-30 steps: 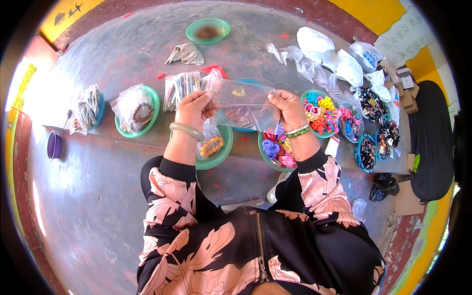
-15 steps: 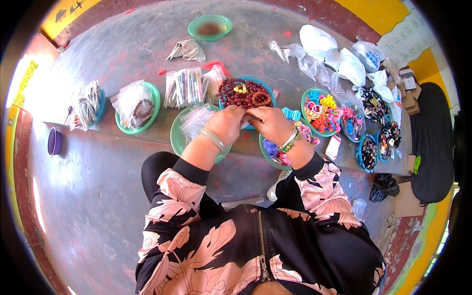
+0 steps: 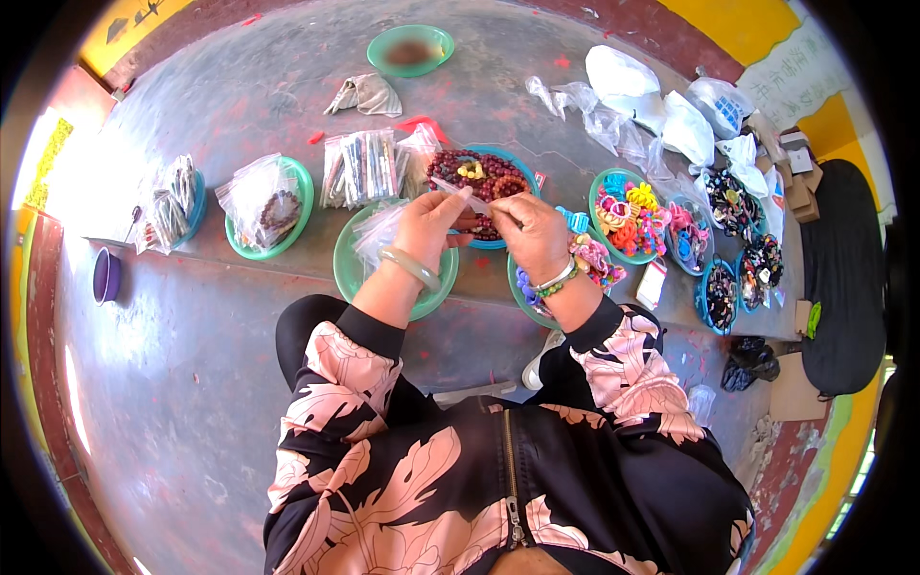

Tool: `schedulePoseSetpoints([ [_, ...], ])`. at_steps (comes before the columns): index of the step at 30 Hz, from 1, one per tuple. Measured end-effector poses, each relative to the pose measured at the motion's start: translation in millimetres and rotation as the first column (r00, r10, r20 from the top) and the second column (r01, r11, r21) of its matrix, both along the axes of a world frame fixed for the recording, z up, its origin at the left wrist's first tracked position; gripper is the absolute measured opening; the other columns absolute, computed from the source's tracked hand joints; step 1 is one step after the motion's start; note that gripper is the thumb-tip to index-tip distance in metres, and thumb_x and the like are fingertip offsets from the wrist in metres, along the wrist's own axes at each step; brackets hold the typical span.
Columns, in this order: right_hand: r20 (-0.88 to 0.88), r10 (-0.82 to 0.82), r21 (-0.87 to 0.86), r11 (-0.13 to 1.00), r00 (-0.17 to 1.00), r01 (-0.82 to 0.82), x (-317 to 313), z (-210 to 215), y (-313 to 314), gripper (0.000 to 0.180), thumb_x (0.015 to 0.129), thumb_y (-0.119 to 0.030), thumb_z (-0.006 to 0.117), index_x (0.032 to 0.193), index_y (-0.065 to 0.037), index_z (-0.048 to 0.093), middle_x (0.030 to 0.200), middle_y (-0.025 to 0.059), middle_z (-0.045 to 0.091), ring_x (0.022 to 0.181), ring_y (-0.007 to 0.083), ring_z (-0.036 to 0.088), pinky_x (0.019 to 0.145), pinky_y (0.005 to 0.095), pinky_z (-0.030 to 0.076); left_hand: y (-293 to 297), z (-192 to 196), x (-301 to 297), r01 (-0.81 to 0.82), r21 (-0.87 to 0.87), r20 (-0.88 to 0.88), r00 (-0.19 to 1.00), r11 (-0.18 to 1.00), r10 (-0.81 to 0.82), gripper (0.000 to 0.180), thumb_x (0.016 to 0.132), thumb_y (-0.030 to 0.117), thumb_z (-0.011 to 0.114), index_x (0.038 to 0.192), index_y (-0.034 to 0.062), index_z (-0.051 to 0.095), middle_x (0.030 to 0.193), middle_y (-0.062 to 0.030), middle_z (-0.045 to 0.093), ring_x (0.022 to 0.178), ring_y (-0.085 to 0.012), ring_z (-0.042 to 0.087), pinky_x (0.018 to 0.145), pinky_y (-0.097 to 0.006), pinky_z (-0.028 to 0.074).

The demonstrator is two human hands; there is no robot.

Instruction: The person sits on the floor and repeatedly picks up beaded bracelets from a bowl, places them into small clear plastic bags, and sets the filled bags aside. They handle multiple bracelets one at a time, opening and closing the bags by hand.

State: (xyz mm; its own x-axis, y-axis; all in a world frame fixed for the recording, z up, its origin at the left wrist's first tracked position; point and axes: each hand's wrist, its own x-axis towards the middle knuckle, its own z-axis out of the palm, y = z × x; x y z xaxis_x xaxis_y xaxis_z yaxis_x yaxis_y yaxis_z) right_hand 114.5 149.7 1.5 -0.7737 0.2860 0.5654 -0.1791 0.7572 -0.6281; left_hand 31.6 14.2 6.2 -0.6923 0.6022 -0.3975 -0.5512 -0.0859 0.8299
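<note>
A small clear plastic bag (image 3: 460, 195) is stretched between my hands. My left hand (image 3: 428, 227), with a pale bangle at the wrist, pinches one end, thumb on top. Closed fingertips of my right hand (image 3: 533, 235) grip the other end; a white bangle and a green bead bracelet circle that wrist. Just beyond lie dark red bead strings (image 3: 455, 171) in a blue basin (image 3: 529, 176). Under my left forearm stands a green basin (image 3: 349, 271) with clear plastic bags (image 3: 376, 233). Beneath my right forearm, another basin holds colourful hair ties (image 3: 596, 261), partly covered.
To the left are bagged pens (image 3: 360, 169), a green basin (image 3: 303, 213) with bagged bracelets and a purple bowl (image 3: 107, 278). At right stand a basin of bright hair ties (image 3: 628, 220), dark-filled blue baskets (image 3: 717, 297) and white plastic bags (image 3: 623, 81). A raised ledge edge crosses before me.
My hands have drawn apart slightly, my left turning so its thumb points up. The small bag now shows between them, where it was mostly covered by the fingers.
</note>
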Motion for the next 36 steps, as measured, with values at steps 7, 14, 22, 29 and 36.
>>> schedulePoseSetpoints([
  [7,0.099,0.103,-0.127,0.988,0.990,-0.090,2.2,-10.3,-10.1,0.012,0.075,-0.014,0.062,0.081,-0.004,0.062,0.070,0.0116,0.059,0.065,0.0275,0.059,0.056,0.0324,0.045,-5.5,-6.8,-3.4,0.032,0.005,-0.092,0.995,0.999,-0.031,0.016,0.083,0.019,0.057,0.081,0.0032,0.057,0.078,-0.0049,0.061,0.068,-0.0128,0.059,0.055,-0.024,0.047],
  [14,0.395,0.430,-0.585,0.799,0.812,-0.139,4.8,-27.3,-9.0,0.020,0.080,-0.016,0.053,0.075,0.000,0.063,0.060,0.0071,0.060,0.053,0.0112,0.056,0.051,0.0257,0.045,-12.4,-3.5,-6.7,0.097,-0.592,-0.587,0.629,0.800,-0.510,0.019,0.083,0.017,0.056,0.079,-0.0014,0.056,0.073,-0.0056,0.060,0.062,-0.0108,0.057,0.053,-0.024,0.048],
  [22,0.333,0.440,-0.872,0.481,0.834,0.095,13.0,-30.3,-23.6,0.017,0.078,-0.014,0.056,0.074,0.001,0.063,0.059,0.0032,0.058,0.049,0.0090,0.053,0.045,0.0227,0.043,-22.9,-6.7,-4.5,0.276,-0.309,-0.184,0.921,0.910,-0.343,0.013,0.078,0.013,0.058,0.075,-0.0006,0.056,0.075,-0.0065,0.059,0.066,-0.0128,0.059,0.057,-0.025,0.050],
  [29,0.373,0.290,-0.880,0.411,0.881,0.237,13.9,-33.2,-26.1,0.016,0.078,-0.015,0.056,0.072,-0.001,0.060,0.062,0.0047,0.061,0.051,0.0118,0.057,0.046,0.0250,0.044,-49.4,-5.5,-23.5,0.242,-0.412,-0.304,0.872,0.878,-0.384,0.007,0.073,0.005,0.060,0.072,0.0008,0.054,0.074,-0.0055,0.057,0.068,-0.0126,0.057,0.058,-0.025,0.049],
  [36,0.352,0.130,-0.236,0.971,0.927,-0.047,15.9,-38.6,-24.0,0.016,0.074,-0.020,0.054,0.075,-0.005,0.059,0.069,0.0134,0.060,0.063,0.0294,0.059,0.057,0.0375,0.046,-40.5,-4.3,-10.2,0.040,-0.607,-0.630,0.585,0.794,-0.511,0.032,0.068,0.004,0.059,0.100,0.0041,0.051,0.071,-0.0107,0.056,0.068,-0.0197,0.058,0.062,-0.031,0.049],
])
